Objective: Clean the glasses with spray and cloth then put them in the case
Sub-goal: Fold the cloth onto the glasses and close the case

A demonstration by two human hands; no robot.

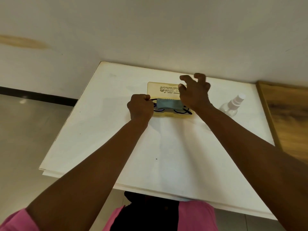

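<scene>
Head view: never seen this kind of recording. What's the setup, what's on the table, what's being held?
There is no robot here. One wide-angle camera sits on a person's head and looks forward and down, so the two bare arms entering from the bottom are the wearer's own.

On the white table lies an open yellowish glasses case, its lid tipped back with printed text on it. Dark-framed glasses lie in the case, and a folded blue-grey cloth lies across them. A clear spray bottle with a white top stands to the right, apart from the case.

The left hand is curled at the left end of the glasses, apparently pinching the frame. The right hand hovers over the case's right side with fingers spread and bent, holding nothing.
</scene>
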